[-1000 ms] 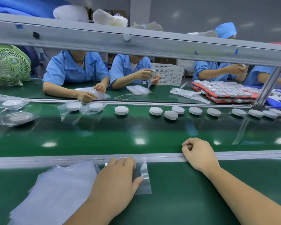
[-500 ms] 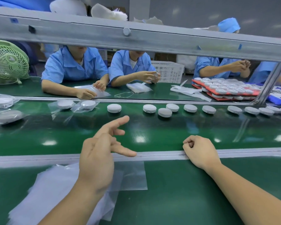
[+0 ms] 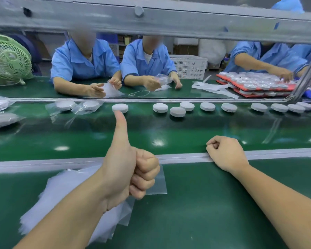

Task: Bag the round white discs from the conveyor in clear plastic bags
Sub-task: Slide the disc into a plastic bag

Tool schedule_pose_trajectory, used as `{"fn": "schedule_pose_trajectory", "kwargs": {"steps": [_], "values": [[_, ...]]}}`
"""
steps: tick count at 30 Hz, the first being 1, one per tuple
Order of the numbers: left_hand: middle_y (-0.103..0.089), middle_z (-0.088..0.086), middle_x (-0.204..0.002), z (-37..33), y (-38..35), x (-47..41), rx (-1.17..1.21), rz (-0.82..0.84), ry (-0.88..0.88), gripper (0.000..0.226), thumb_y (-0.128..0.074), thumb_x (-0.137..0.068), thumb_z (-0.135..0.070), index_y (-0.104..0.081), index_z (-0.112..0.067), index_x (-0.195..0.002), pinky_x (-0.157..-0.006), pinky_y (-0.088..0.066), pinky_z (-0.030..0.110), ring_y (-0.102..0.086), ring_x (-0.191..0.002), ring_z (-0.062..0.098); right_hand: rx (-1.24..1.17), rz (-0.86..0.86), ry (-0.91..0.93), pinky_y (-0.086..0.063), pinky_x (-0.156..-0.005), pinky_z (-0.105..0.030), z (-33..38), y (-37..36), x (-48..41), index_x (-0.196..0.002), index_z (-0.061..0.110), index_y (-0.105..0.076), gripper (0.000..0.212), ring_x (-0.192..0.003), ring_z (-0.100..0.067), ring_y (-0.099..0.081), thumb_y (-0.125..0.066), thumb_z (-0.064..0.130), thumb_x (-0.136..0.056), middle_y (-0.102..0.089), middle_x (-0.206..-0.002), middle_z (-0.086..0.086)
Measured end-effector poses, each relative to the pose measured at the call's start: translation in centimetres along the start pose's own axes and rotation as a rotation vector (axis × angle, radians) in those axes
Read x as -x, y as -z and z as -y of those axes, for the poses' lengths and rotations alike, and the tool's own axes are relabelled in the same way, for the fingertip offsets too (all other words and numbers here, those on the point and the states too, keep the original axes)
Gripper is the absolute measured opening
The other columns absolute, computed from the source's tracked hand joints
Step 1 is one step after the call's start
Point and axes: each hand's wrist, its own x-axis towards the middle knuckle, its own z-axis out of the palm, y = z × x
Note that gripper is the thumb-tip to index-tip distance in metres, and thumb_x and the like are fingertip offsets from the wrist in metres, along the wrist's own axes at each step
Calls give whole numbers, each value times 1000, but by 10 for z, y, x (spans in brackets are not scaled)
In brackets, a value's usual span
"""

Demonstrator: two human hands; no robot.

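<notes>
Several round white discs (image 3: 177, 111) lie in a row along the far side of the green conveyor belt (image 3: 169, 130). Further left on the belt lie discs inside clear bags (image 3: 87, 106). A stack of clear plastic bags (image 3: 61, 191) rests on the near green table under my left forearm. My left hand (image 3: 131, 169) is raised above the stack as a fist with the thumb pointing up, holding nothing. My right hand (image 3: 224, 153) rests loosely curled on the metal rail (image 3: 276, 153) at the belt's near edge, empty.
Across the belt, people in blue shirts (image 3: 84, 63) handle bags. A green fan (image 3: 7, 58) stands far left, a white crate (image 3: 188, 66) behind, and red trays of discs (image 3: 255, 85) far right. A metal beam (image 3: 169, 20) crosses overhead.
My left hand lifted off the bags, then curled from spread fingers into a thumbs-up fist. The discs drifted left on the belt. My right hand stayed on the rail.
</notes>
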Motion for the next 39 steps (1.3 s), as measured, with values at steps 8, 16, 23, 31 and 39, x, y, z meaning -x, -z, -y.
{"fn": "schedule_pose_trajectory", "kwargs": {"steps": [8,16,23,31,39], "values": [[-28,-2,-77,6,-12,-9,-708,-445,-279,72,-16,-65,-100,-30,-30,-70,-48,-23,28,-32,-55,16,-11,8,-8,-42,-56,-20,0,-1,-1,-77,37,-68,14,-70,2,-61,-56,32,-83,-61,-72,40],[-21,-12,-57,37,16,-13,-818,-688,-970,47,-33,-105,-35,-22,-29,-60,-43,-21,41,-24,-49,10,-13,2,3,-41,-57,-20,1,0,-1,-76,38,-67,14,-70,1,-61,-58,31,-85,-61,-71,39],[-64,-3,-116,49,14,-25,-664,-562,-952,37,-39,-104,-33,-74,-31,-97,-78,-46,36,-55,-83,18,-4,-12,-2,-41,-55,-21,0,0,-1,-80,38,-67,15,-67,2,-61,-57,30,-87,-62,-70,36],[-71,-4,-96,49,15,-20,-508,-526,-854,45,-45,-73,-13,-81,-27,-97,-57,-57,22,-57,-71,18,-12,-4,-17,-43,-57,-22,-2,-1,-2,-78,38,-67,13,-69,1,-62,-57,32,-85,-62,-72,38],[-53,-11,-145,45,14,-28,-565,-559,-804,28,-54,-95,-55,-76,-40,-104,-98,-46,24,-55,-126,9,-16,-6,-20,-44,-57,-23,-1,-2,-1,-76,39,-66,12,-67,1,-62,-57,34,-83,-62,-71,37]]}}
